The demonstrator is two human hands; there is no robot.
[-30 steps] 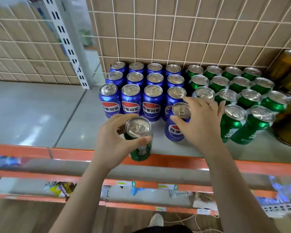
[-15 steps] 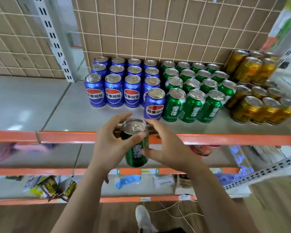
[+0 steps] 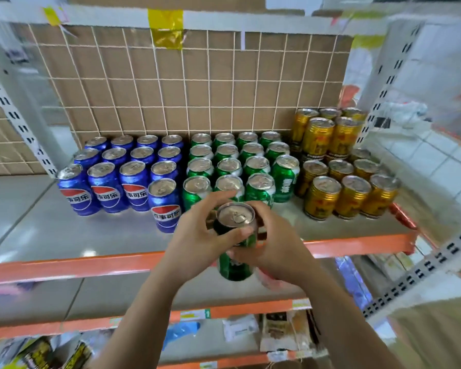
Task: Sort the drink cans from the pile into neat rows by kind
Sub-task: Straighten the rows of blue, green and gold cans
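Gripping green aluminium drink can [image 3: 235, 219] in left hand [image 3: 197, 237] and right hand [image 3: 280, 251] above orange-edged grey shelf [image 3: 51, 230].
Behind, blue cans [image 3: 123, 171], green cans [image 3: 237, 161], gold cans [image 3: 343, 187] in rows against wire-gridded brown cardboard [image 3: 197, 89].

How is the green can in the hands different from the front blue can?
The held green can is green; the front blue can is blue with a red and white badge. The green can is off the shelf, held by the left hand and right hand; the blue can stands on the shelf, untouched. Both have silver tops.
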